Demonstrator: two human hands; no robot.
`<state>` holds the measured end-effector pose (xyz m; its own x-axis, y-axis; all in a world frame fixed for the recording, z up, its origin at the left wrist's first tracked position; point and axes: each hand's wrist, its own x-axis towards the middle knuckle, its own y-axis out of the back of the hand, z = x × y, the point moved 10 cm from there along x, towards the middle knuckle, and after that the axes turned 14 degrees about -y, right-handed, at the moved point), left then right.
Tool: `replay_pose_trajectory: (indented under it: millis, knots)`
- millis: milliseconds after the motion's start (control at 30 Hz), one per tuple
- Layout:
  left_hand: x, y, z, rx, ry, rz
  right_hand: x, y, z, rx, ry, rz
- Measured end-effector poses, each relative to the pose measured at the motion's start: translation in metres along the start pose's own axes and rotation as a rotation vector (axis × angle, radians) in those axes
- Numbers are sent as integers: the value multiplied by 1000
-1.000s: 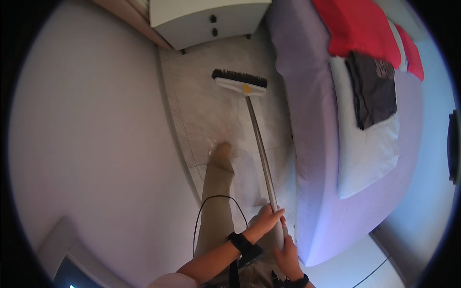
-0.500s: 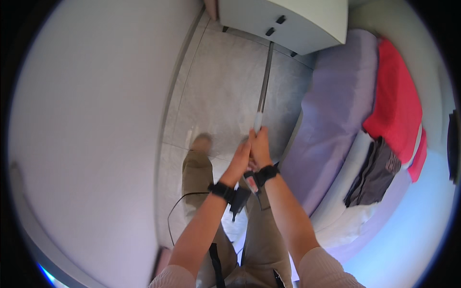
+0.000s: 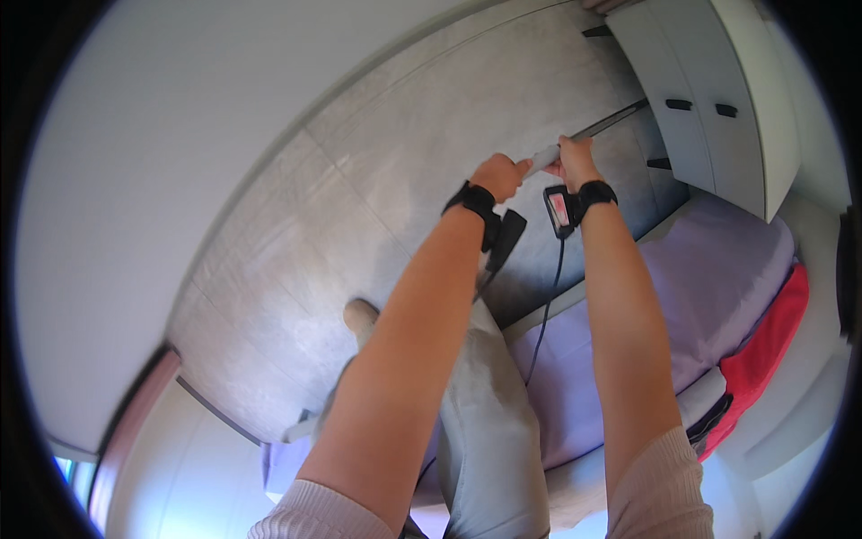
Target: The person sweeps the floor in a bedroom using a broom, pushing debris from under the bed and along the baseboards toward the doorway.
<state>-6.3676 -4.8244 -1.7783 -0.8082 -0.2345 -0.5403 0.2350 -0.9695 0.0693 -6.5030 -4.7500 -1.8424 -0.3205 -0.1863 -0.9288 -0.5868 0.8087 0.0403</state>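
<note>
A long grey pole (image 3: 614, 119) with a lighter grip runs away from me to the upper right, low over the floor. My left hand (image 3: 499, 175) is closed round the near end of its grip. Farther up the pole, my right hand (image 3: 579, 162) is wrapped round it. The pole's far end passes beneath a cabinet (image 3: 691, 85) and is hidden there, so what it carries cannot be seen. Each wrist wears a black strap with a small device; a cable hangs from the right device (image 3: 558, 211).
Short dark legs raise the cabinet off the grey tiled floor (image 3: 431, 135). To the right lies a bed or seat with a lilac cover (image 3: 709, 269), a red cloth (image 3: 759, 359) on it. A pale wall (image 3: 162, 153) curves along the left. My shoe (image 3: 360, 314) stands below.
My view has turned, so the cabinet now lies at the upper right. Both hands have reached farther out with the pole, and they are now farther apart on it.
</note>
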Motion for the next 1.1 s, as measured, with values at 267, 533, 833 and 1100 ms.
replay_pose_trajectory:
  millis: [267,533,833,1100]
  knots:
    - [-327,53,-75,496,-266,100,-132,-175,231,-657,-294,-114]
    - [-798,63,-48,-269,882,438,-548,-354,419,-920,-553,-645]
    - [-839,61,-6,-116,607,384,-516,-283,348,-417,-319,-463]
    - [-722,58,-31,-147,264,387,-408,-261,277,-496,-32,-107]
